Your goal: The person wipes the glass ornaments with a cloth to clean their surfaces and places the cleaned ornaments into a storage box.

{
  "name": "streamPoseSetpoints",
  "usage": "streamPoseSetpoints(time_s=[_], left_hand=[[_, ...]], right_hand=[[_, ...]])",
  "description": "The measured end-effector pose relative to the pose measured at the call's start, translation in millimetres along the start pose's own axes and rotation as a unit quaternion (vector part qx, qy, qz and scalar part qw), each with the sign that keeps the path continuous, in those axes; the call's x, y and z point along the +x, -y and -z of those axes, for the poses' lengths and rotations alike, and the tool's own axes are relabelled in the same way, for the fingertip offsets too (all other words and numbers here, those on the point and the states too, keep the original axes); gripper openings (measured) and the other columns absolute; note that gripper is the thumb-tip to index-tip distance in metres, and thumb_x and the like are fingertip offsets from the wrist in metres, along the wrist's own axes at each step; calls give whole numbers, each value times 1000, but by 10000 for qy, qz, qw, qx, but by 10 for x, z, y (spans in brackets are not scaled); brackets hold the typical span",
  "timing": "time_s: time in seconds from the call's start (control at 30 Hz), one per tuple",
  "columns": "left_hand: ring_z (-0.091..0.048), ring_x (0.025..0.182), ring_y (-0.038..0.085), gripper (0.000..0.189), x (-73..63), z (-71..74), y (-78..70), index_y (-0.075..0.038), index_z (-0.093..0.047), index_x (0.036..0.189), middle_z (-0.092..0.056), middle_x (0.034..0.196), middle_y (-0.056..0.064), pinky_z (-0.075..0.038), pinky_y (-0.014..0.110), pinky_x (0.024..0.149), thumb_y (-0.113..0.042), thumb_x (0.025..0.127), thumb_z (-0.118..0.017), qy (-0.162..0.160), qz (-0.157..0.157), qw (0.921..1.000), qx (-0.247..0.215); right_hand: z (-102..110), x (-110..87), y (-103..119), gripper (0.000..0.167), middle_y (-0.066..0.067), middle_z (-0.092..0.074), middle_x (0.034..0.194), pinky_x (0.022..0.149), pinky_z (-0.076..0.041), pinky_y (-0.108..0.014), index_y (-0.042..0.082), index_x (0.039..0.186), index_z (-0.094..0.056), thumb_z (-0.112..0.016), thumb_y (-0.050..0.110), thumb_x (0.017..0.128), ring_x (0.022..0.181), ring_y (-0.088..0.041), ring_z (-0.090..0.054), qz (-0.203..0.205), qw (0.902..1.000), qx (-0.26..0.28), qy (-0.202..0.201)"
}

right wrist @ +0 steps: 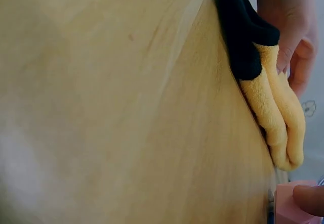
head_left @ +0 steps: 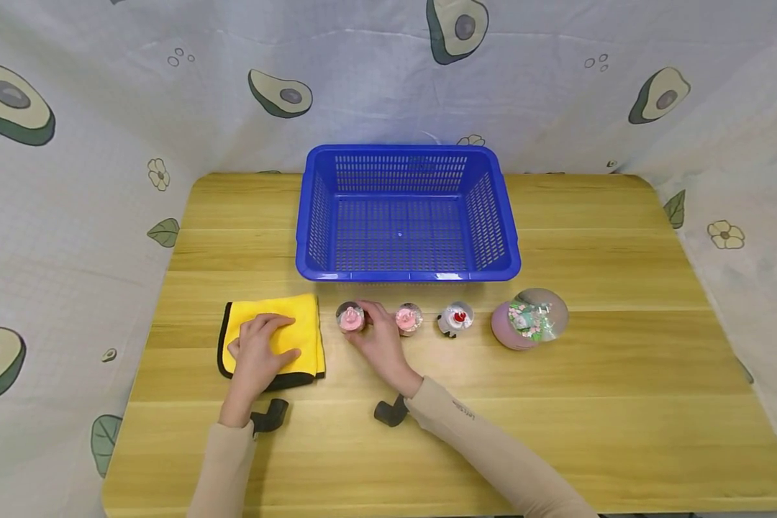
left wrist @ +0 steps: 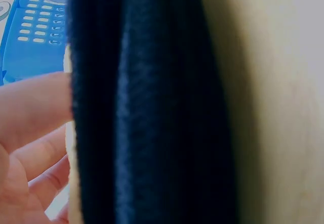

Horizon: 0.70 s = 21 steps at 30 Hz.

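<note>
My left hand (head_left: 259,354) rests on a folded yellow towel (head_left: 306,327) with black edging, thumb and index finger spread apart. Its dark edge fills much of the left wrist view, with the fingers beside it. Right of the towel, my right hand (head_left: 386,349) pinches a small snow globe (head_left: 350,319) with a pink figure inside. The right wrist view catches its pink base (right wrist: 288,206) under a fingertip. Just right of that hand stands a second small pink snow globe (head_left: 408,316). Farther right is a small snow globe with a red-topped white figure (head_left: 457,316).
A blue plastic basket (head_left: 408,276) with slotted sides stands behind the row, nothing inside it. At the row's right end, a larger snow globe (head_left: 531,320) with a purple base lies tilted. Black wrist devices (head_left: 272,415) sit by both wrists. An avocado-print cloth (head_left: 375,86) hangs behind the table.
</note>
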<state>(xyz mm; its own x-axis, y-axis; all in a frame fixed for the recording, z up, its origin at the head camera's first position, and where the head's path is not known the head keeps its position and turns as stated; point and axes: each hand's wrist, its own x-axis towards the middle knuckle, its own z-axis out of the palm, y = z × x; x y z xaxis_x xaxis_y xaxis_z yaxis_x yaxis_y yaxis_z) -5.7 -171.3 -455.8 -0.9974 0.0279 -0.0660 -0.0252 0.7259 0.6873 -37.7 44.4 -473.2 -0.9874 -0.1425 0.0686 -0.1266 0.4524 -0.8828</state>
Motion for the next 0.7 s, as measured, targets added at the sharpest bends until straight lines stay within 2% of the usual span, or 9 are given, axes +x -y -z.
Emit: streamPoseSetpoints(time_s=[0.13, 0.4, 0.7], left_hand=[[-37, 112, 40, 44, 3, -17, -9, -5, -66, 112, -55, 120, 16, -19, 57, 79, -9, 72, -82, -142, 3, 9998, 104], [-41, 104, 37, 32, -8, -59, -58, -5, -70, 101, -59, 105, 12, -21, 58, 80, -8, 71, -82, -421, -29, 9987, 292], [-43, 100, 36, 24, -27, -75, -50, -1, -71, 94, -61, 95, 12, -20, 59, 83, -4, 72, -81, -702, -155, 9973, 172]], right_hand=[[-7, 6, 1, 50, -18, -62, 111, 82, -51, -35, -7, 116, -59, -80, -3, 70, 92, -30, -63, -2, 9999, 102, -42], [6, -14, 35, 50, -16, -64, 104, 79, -50, -32, -6, 114, -60, -82, 2, 70, 87, -25, -63, -329, 9991, 269, 77], [42, -81, 134, 49, -15, -63, 109, 79, -51, -33, -3, 115, -61, -82, 3, 72, 90, -25, -63, -368, 9973, 596, 234]])
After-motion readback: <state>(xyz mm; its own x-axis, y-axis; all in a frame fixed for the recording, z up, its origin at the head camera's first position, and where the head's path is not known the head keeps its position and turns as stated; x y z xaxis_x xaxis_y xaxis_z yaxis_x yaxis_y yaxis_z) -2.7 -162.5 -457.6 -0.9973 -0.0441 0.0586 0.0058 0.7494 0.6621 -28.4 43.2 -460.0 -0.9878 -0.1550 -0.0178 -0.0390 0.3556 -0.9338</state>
